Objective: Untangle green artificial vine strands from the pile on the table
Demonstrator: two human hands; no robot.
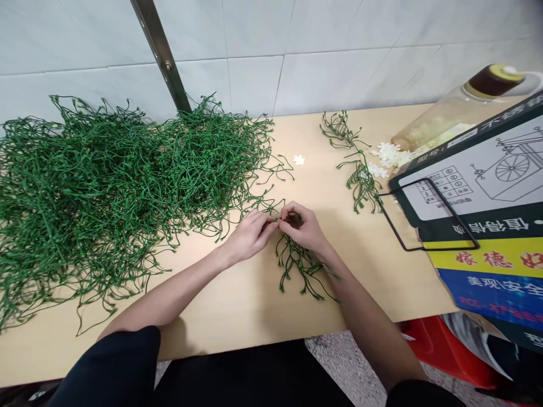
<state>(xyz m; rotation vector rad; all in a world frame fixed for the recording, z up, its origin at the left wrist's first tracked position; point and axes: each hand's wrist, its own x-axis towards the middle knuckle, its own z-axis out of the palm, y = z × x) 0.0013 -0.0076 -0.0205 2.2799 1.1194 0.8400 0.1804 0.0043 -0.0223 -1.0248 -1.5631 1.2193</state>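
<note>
My left hand point(253, 233) and my right hand point(302, 225) meet fingertip to fingertip above the table. Both pinch a green artificial stem sprig point(300, 261), whose thin branches hang below my right hand toward my right forearm. What lies exactly between the fingertips is too small to make out. To the left spreads a large tangled heap of green plastic stems point(139, 175), its loose ends reaching close to my left hand. One white flower piece point(299, 160) lies flat beyond my hands. Farther right is another green sprig point(360, 169).
White petals point(390, 155) lie at the back right beside a tilted clear bottle point(449, 113) with a dark and yellow top. A printed cardboard box point(487, 186) with a black wire frame point(428, 246) fills the right side. A metal post point(163, 53) stands against the tiled wall.
</note>
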